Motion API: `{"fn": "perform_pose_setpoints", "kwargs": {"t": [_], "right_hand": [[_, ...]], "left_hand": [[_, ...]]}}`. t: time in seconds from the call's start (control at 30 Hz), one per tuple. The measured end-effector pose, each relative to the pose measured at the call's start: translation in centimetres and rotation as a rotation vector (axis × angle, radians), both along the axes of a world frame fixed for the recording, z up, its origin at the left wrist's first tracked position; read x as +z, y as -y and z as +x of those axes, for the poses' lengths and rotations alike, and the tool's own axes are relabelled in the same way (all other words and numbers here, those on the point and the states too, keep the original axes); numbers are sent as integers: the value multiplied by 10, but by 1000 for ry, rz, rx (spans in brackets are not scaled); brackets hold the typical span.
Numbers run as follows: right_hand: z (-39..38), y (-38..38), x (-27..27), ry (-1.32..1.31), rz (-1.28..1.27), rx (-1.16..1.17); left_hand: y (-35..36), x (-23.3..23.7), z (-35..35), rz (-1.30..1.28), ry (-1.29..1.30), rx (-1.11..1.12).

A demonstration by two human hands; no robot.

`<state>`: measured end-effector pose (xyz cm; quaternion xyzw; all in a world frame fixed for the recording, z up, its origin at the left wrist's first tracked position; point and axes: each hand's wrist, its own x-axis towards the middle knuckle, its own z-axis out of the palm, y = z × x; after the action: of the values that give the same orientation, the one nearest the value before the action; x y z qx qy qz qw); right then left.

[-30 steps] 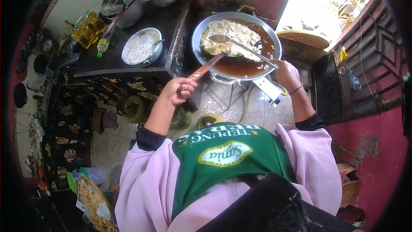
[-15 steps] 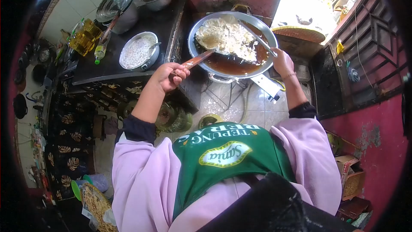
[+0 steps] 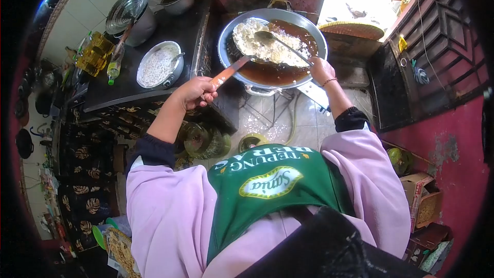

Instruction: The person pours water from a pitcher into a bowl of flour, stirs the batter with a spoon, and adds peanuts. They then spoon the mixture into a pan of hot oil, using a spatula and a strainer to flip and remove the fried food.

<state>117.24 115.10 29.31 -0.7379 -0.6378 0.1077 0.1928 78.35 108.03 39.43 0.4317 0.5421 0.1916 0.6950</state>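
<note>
A wide metal pan [image 3: 323,46] of brown oil stands on a burner, with a pale, crumbly mass of food [image 3: 285,54] in it. My left hand [image 3: 198,92] is closed around the wooden handle of a skimmer [image 3: 224,76]. The skimmer's round head lies under the left part of the food and is mostly hidden. In my right hand [image 3: 322,72] is the thin handle of a metal ladle [image 3: 290,49]. Its bowl rests on top of the food, near the middle of the pan.
Left of the pan, a dark counter [image 3: 110,92] bears a pot of white, speckled mixture [image 3: 160,64], a bottle [image 3: 114,69], yellow oil containers [image 3: 95,51] and stacked cookware [image 3: 128,13]. A green gas cylinder [image 3: 206,141] stands below. A woven tray [image 3: 355,30] lies behind, right.
The ladle's bowl has swung left and down onto the food. My right hand has shifted left and slightly lower. More brown oil shows at the pan's upper right. The whole view has shifted slightly.
</note>
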Motion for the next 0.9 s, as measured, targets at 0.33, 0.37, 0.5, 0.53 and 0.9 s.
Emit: {"fn": "perform_pose_setpoints", "kwargs": {"t": [0.33, 0.37, 0.5, 0.53, 0.9], "right_hand": [[25, 41, -2, 54, 31, 27], [27, 48, 2, 42, 52, 30], [40, 69, 22, 81, 11, 0], [45, 78, 29, 104, 36, -13], [95, 194, 129, 354, -49, -70]], "left_hand": [[18, 17, -14, -84, 23, -110], [20, 20, -14, -98, 38, -117], [28, 27, -13, -134, 45, -127], [30, 27, -12, -142, 53, -125], [36, 13, -2, -137, 158, -118]]}}
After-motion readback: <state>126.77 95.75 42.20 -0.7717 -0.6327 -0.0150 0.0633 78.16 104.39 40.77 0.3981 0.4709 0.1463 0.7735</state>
